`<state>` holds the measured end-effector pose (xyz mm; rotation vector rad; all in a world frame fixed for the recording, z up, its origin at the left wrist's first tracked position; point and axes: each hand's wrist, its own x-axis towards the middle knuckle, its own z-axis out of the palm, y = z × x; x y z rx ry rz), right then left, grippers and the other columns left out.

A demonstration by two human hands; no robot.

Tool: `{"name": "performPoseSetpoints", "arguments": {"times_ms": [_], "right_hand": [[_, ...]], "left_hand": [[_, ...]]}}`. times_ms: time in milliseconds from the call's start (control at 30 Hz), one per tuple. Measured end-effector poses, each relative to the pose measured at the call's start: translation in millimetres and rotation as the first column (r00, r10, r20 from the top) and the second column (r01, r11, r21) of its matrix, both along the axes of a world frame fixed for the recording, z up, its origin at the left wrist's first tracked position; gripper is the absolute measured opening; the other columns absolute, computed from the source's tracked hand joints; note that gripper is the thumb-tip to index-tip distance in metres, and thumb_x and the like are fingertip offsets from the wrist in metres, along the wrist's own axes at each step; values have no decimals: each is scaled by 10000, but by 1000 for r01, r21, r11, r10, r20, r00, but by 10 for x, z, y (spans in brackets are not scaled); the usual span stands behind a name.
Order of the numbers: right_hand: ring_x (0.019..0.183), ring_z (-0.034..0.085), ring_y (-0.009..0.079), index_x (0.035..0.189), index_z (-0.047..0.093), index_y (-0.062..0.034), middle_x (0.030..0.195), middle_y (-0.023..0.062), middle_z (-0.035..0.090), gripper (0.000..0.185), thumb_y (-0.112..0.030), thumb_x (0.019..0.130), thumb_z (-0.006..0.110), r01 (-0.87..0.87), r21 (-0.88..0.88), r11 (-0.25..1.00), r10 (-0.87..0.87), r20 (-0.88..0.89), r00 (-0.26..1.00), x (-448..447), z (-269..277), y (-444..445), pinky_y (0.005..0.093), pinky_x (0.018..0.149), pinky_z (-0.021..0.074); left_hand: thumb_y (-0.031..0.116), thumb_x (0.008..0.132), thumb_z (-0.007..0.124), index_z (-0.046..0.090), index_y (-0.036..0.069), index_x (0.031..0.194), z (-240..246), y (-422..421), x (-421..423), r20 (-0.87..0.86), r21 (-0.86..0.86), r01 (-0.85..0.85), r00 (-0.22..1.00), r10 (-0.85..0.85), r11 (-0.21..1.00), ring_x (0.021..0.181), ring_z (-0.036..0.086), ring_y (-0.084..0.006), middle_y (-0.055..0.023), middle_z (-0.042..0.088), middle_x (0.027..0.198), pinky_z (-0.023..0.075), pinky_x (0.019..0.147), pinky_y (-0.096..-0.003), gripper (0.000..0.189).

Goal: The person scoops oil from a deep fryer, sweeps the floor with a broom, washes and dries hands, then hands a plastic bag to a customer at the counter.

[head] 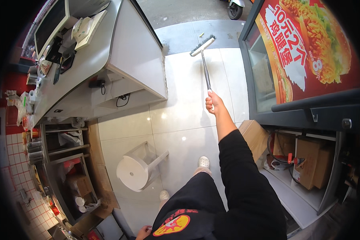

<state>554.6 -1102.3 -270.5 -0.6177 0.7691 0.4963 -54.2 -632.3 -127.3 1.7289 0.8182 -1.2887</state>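
My right hand (214, 102) is closed around the handle end of a floor scrubbing brush (204, 66), its arm stretched forward. The brush has a dark pole, a white head and dark bristles; the head lies at the doorway, where white floor tiles meet a grey sill. Just beyond the bristles is a small yellow-green scrap (201, 34). Low in the picture, my left hand (144, 232) hangs beside the dark apron, partly cut off by the edge; whether it holds anything is unclear.
A white plastic stool (132, 173) stands left of my feet. At the left is a counter (135, 54) with a monitor. A cardboard box (253, 136) and an open cabinet (306, 195) are at the right, below a glass door (262, 75) bearing a food poster. A scooter wheel (235, 11) shows outside.
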Motion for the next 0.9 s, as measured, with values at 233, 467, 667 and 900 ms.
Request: {"name": "performPoseSetpoints", "arguments": {"times_ms": [233, 467, 667, 900], "right_hand": [[336, 263, 54, 1259, 294, -286, 536, -22, 362, 398, -230, 889, 430, -358, -10, 934, 352, -149, 924, -1544, 563, -485, 183, 283, 191], [350, 278, 35, 1278, 312, -247, 539, -34, 365, 421, -187, 880, 438, -691, 115, 713, 690, -291, 663, -2762, 656, -639, 170, 288, 193], [368, 298, 48, 1285, 332, -265, 548, -29, 382, 439, -163, 871, 436, -879, 52, 473, 868, -197, 456, -3096, 904, -514, 193, 316, 210], [362, 309, 63, 1261, 352, -231, 514, -30, 356, 403, -190, 873, 453, -932, -204, 298, 922, -190, 336, -2698, 1205, -638, 210, 318, 214]], "left_hand": [[183, 837, 521, 514, 8, 1012, 551, -427, -14, 114, 358, -359, 933, 341, 862, 694, 589, -135, -109, 613, 803, 477, 645, -259, 247], [188, 818, 533, 550, 19, 952, 588, -612, -1223, -16, 533, -182, 974, 225, 826, 656, 591, -143, -97, 618, 749, 477, 609, -268, 217], [177, 802, 539, 566, 34, 924, 538, -959, -1479, 41, 485, -110, 994, 103, 868, 605, 592, -150, -87, 618, 702, 478, 568, -276, 190], [178, 845, 502, 553, 40, 963, 263, -1360, -500, 340, 306, -506, 849, 404, 806, 605, 532, -122, -48, 575, 689, 447, 575, -272, 189]]}}
